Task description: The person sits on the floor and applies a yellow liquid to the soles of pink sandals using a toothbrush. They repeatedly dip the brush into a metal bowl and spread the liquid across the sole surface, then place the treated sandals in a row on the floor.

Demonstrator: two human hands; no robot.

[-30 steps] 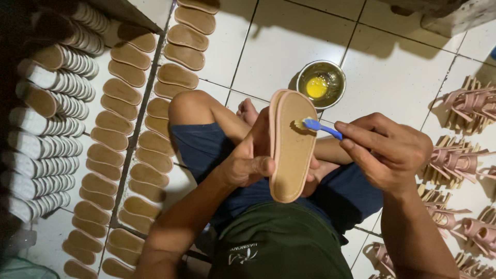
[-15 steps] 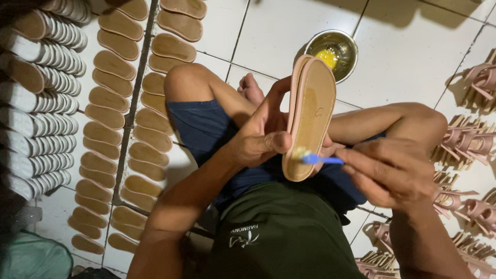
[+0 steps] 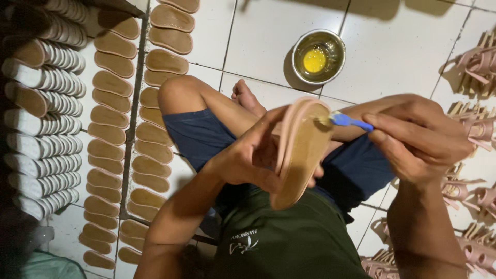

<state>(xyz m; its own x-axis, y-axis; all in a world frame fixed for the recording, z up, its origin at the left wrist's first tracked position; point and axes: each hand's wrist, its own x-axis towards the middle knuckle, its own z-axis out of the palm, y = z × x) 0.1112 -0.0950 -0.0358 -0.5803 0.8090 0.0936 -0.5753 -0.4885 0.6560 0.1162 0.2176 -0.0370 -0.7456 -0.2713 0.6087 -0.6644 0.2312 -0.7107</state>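
The brush [image 3: 347,121] has climbed from the sole's [image 3: 304,155] lower end, where it was half a second ago, back to its top end. The right hand [image 3: 421,139] has risen with it toward the right middle of the frame. The sole now leans less steeply in the left hand [image 3: 248,157].

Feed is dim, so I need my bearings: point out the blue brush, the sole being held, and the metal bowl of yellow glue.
blue brush [image 3: 352,122], head view, on the blue handle beside the right hand's fingers.
sole [image 3: 305,155], head view, on the tan inner face, mid-length.
metal bowl [image 3: 299,45], head view, on its left rim.
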